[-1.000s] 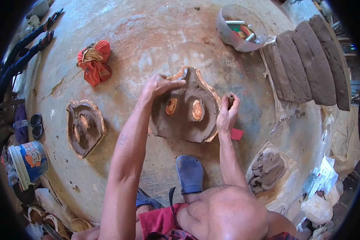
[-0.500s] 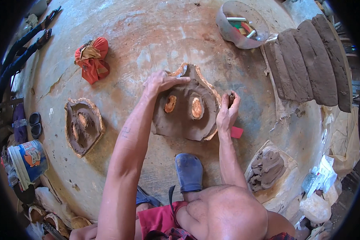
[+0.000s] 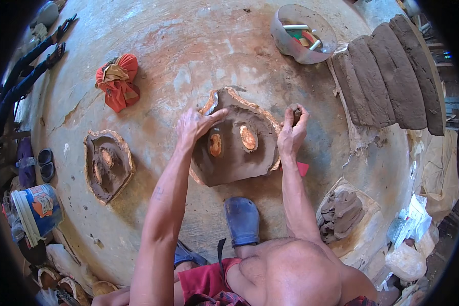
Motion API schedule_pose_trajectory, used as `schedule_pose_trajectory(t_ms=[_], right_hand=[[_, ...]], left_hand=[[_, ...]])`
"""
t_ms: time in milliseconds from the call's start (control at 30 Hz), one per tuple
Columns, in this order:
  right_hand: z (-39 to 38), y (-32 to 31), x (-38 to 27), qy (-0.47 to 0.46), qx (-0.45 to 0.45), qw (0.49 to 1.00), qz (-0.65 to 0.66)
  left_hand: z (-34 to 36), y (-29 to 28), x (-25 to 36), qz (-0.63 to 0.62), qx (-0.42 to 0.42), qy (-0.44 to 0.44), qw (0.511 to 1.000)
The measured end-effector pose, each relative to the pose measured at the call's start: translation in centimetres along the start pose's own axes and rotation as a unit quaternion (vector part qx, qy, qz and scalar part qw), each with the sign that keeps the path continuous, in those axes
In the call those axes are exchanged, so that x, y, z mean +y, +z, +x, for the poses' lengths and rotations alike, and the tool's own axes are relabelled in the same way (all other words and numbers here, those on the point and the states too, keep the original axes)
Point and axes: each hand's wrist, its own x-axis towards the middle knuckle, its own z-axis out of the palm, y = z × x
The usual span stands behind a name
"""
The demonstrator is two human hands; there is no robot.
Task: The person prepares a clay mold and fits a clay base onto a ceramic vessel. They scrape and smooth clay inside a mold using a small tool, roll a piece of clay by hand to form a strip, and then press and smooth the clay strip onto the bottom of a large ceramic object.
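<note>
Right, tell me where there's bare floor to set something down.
A wide patch of floor lies between the red cloth bundle and the round translucent bowl. A narrower strip runs between the right hand and the brown clay slabs. It's crowded at the large clay mould, gripped by the left hand, and around the blue-white bucket.

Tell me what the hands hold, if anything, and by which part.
The left hand holds the clay-lined mold by its upper-left edge, thumb inside; the right hand pinches a small clay lump between thumb and fingers.
</note>
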Motion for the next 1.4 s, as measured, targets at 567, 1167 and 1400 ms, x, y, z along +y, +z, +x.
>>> schedule_pose_trajectory(t_ms=[567, 1167, 1400], right_hand=[[-2.4, -2.4, -4.7, 0.003, -0.053, 0.992, 0.112], [-8.3, -4.8, -11.8, -0.247, -0.409, 0.868, -0.134], [-10.0, -7.0, -11.4, -0.276, -0.395, 0.867, -0.129]], left_hand=[[-4.1, 1.1, 0.9, -0.082, 0.308, 0.109, 0.941], [-15.2, -1.3, 5.2, -0.306, -0.149, 0.020, 0.940], [-15.7, 3.5, 1.9, -0.509, -0.301, -0.028, 0.806]])
